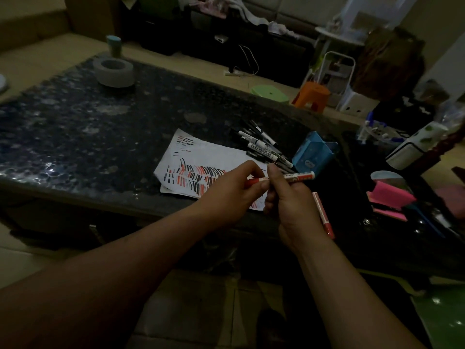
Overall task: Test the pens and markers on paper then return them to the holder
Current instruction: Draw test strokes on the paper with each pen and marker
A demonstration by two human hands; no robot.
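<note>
Holding a red-and-white marker (302, 176) level between both hands, just above the near part of the paper (201, 157). Left hand (231, 195) is pinching the red cap end, with thumb and forefinger curled tight on it and the other fingers tucked under. Right hand (289, 205) is gripping the barrel mid-length, fingers wrapped round it, and the white tail end is sticking out to the right past the knuckles. Cannot tell if the cap is seated, since fingers are covering the joint.

The paper is lying on the dark speckled table (75, 127) and is showing rows of short red and black test strokes. Another sheet edge is peeking out underneath it. A second red marker (323, 215) is lying on the table just right of the right hand, not touching it. A pile of black markers (259, 143) is lying at the paper's far right corner. The blue holder (314, 153) is sitting just right of the pile. Cannot tell if it is upright or tipped, or if anything is inside it. A grey tape roll (113, 71) is sitting at the far left of the table, well apart. The lighting is dim, so label text on the markers is not reading.
</note>
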